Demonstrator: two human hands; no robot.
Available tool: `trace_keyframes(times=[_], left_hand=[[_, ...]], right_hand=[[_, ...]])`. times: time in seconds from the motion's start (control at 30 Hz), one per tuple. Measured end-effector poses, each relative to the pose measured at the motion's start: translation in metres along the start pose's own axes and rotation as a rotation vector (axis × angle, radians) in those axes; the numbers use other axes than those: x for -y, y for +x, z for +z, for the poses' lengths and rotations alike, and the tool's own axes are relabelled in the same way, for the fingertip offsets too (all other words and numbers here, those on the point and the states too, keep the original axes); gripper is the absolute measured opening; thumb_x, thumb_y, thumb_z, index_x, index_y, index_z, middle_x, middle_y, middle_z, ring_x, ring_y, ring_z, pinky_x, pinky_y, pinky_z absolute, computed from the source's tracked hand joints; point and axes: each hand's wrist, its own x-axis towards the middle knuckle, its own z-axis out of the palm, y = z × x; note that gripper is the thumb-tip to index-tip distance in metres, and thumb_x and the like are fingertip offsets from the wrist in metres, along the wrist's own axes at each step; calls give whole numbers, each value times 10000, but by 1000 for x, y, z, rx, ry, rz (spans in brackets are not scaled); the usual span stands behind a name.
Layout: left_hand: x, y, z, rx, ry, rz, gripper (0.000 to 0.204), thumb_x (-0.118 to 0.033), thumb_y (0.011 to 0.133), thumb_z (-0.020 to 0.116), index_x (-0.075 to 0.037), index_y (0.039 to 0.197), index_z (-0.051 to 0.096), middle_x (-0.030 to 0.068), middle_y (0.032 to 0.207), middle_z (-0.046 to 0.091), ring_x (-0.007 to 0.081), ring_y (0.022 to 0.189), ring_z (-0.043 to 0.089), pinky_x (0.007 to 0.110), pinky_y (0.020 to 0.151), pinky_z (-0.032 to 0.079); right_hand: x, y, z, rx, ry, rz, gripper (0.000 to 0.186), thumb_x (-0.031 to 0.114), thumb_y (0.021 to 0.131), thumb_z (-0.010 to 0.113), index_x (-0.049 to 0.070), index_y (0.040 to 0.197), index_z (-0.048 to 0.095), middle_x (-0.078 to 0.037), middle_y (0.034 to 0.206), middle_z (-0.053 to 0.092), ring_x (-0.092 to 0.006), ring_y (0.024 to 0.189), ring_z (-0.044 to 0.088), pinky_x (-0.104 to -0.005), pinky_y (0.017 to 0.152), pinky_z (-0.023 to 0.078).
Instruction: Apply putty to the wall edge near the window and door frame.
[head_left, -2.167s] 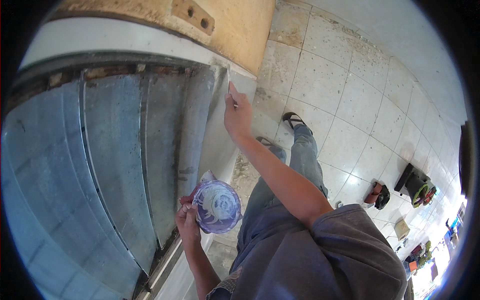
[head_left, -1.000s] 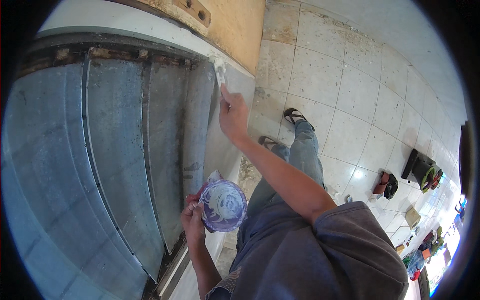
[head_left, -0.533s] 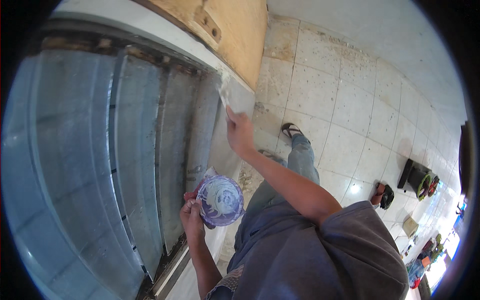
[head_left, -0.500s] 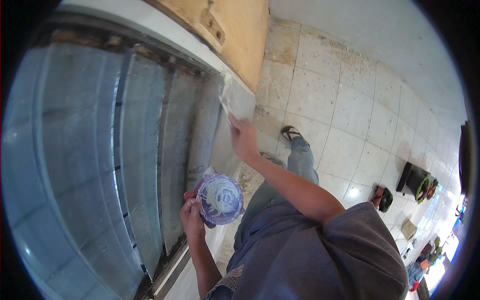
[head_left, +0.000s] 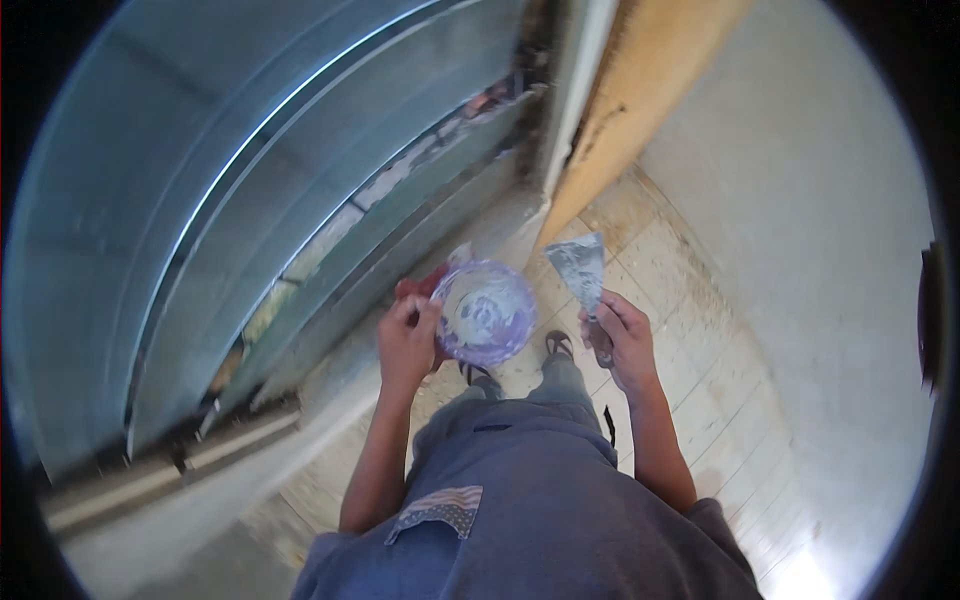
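My left hand (head_left: 406, 345) is closed on the rim of a round purple tub (head_left: 525, 335) with whitish paste (head_left: 485, 303) smeared inside it. Something red (head_left: 424, 284) pokes out between that hand and the tub; most of it is hidden and I cannot tell its kind. In my right hand (head_left: 630, 345) is a putty knife (head_left: 580, 268), gripped by its brown handle. Its wide blade points up and away from me, coated with pale paste. The blade is apart from both the tub and the wall.
Glass louvre slats (head_left: 330, 200) fill the left, above a pale ledge (head_left: 330, 425). A yellow-orange wooden panel (head_left: 640, 90) stands ahead beside a white frame strip. To the right rises a grey wall (head_left: 810, 200). My sandalled feet rest on spattered floor tiles (head_left: 700, 370).
My right hand has drawn the putty knife back from the wall edge by the window to beside the tub. The view has turned toward the corner; the left hand keeps holding the tub.
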Motion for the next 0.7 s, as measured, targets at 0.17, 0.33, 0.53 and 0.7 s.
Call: trace_keyframes(times=[0.17, 0.33, 0.53, 0.7], left_hand=[[-31, -10, 35, -120, -39, -54, 215, -144, 863, 631, 16, 731, 572, 33, 650, 526, 84, 627, 460, 252, 602, 391], [-41, -21, 74, -216, -47, -61, 223, -144, 834, 646, 29, 709, 582, 77, 644, 544, 130, 597, 492, 287, 581, 400], [-62, -41, 112, -382, 138, -78, 206, -148, 798, 661, 35, 724, 603, 163, 662, 574, 242, 593, 546, 332, 594, 436], [-61, -58, 99, -366, 67, -240, 242, -189, 810, 659, 36, 732, 620, 154, 645, 596, 200, 579, 561, 331, 592, 450]], right_hand=[[47, 10, -23, 256, -733, -308, 167, 45, 886, 572, -9, 1030, 635, -46, 783, 589, -93, 631, 523, -242, 557, 429], [84, 39, -38, 468, -1058, -498, 149, 42, 832, 600, 10, 968, 651, -162, 752, 584, -306, 656, 577, -367, 607, 457], [104, 50, -41, 481, -1133, -467, 140, 58, 856, 579, 1, 959, 654, -146, 777, 630, -265, 633, 598, -349, 598, 471], [81, 80, -50, 507, -936, -260, 141, 62, 861, 581, -32, 936, 655, -139, 680, 618, -171, 573, 564, -300, 584, 467]])
